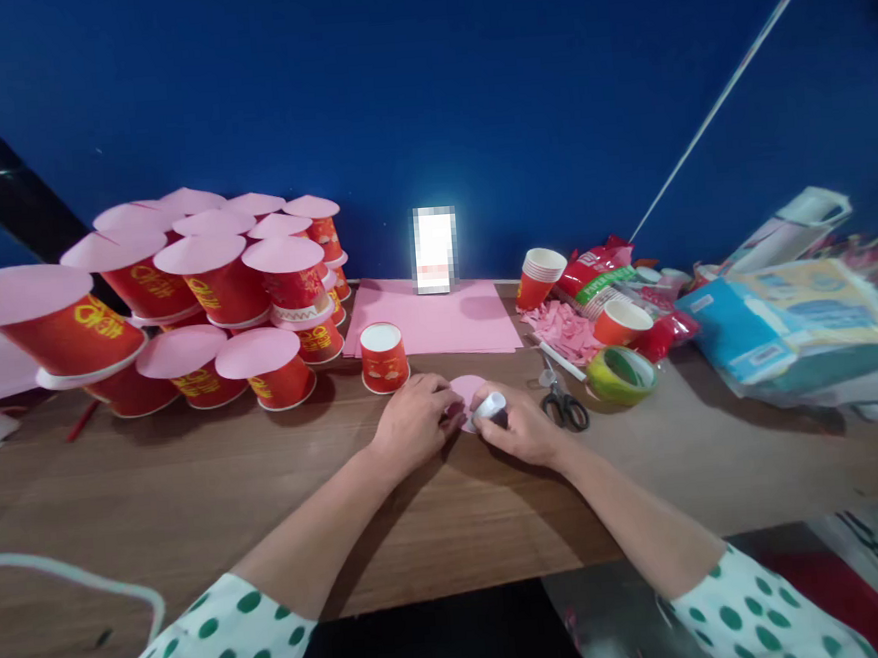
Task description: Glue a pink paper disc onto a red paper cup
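A pink paper circle (465, 387) lies low over the table between my hands. My left hand (417, 416) has its curled fingers on the circle's left edge and holds it. In my right hand (525, 425) is a white glue stick (491, 405) with a dark band, its end over the right part of the circle. My fingers cover the circle's sides. Just beyond my left hand an upside-down red paper cup (384, 358) stands on the table. Black-handled scissors (565, 408) lie to the right of my right hand.
Stacked red cups with pink paper cone tops (214, 285) fill the left. Pink paper sheets (438, 319) lie behind the lone cup, below a bright phone-like screen (435, 249). At right are green tape (621, 376), pink scraps (563, 330), loose cups (540, 274) and a blue package (754, 322).
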Available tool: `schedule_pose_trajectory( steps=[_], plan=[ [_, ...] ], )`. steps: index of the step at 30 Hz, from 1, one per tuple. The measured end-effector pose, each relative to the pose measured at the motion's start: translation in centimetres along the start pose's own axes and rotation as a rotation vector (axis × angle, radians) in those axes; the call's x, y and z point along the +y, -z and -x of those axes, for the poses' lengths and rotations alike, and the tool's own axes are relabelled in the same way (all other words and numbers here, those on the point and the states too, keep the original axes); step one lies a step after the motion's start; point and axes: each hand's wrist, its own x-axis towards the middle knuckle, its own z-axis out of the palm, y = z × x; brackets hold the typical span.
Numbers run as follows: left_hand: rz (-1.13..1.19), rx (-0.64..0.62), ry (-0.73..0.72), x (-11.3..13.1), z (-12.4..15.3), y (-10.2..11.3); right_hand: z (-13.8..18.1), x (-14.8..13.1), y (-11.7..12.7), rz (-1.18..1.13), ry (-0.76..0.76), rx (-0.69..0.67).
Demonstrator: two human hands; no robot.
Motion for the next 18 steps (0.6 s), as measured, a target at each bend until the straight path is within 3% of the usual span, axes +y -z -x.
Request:
schedule_pose_trajectory(
  steps=[18],
  plan=[
    [0.004,0.020,-0.002,-0.19,0.08,-0.40,-0.32,0.06,0.69,0.031,-0.024,-0.114]
  ],
)
